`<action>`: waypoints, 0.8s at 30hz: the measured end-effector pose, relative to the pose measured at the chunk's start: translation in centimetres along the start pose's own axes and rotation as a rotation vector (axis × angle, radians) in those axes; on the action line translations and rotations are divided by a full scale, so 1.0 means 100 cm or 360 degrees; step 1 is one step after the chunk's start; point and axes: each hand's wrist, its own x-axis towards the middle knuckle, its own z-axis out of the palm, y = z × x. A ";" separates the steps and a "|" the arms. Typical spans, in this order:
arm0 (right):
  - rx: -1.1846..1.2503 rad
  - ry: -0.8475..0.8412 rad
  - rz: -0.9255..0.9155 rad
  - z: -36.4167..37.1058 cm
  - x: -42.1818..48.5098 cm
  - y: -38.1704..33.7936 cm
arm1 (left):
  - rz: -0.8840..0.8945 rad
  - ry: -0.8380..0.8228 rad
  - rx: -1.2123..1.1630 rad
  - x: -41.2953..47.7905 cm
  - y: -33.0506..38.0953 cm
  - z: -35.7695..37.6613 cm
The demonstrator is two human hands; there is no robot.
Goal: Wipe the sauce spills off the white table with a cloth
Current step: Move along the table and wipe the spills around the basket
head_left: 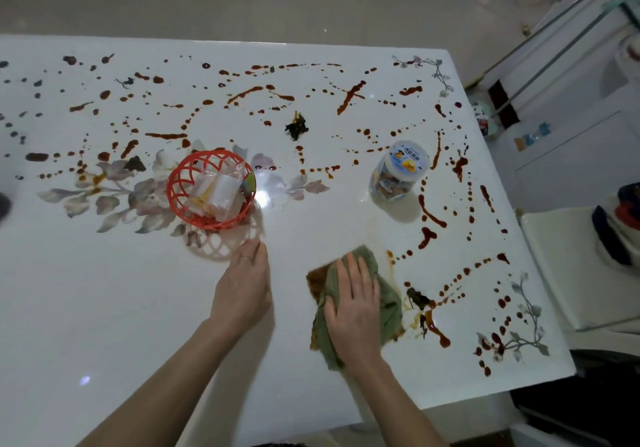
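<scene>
A white glossy table [121,308] with printed flowers is spattered with reddish-brown sauce drips [429,216] over its far half and right side. My right hand [353,304] presses flat, fingers straight, on a crumpled green cloth [389,308] whose edges are stained brown. The cloth lies near the front right, just left of a smeared sauce patch with dark scraps [420,302]. My left hand [247,280] rests flat on the bare table, its fingertips close to the basket's near side.
A red plastic basket [180,200] holding clear packets stands mid-table. A clear jar [398,172] with a white printed lid stands to its right. A dark food scrap [297,127] lies farther back. A white chair [561,273] stands off the right edge.
</scene>
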 end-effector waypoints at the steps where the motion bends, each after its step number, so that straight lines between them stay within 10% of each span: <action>1: 0.0007 -0.0002 -0.0038 -0.001 -0.008 0.003 | -0.0003 0.0001 0.0006 0.000 0.000 -0.001; 24: -0.0182 0.0010 0.0112 0.000 0.053 0.015 | 0.0008 0.0039 -0.0070 0.001 -0.001 0.004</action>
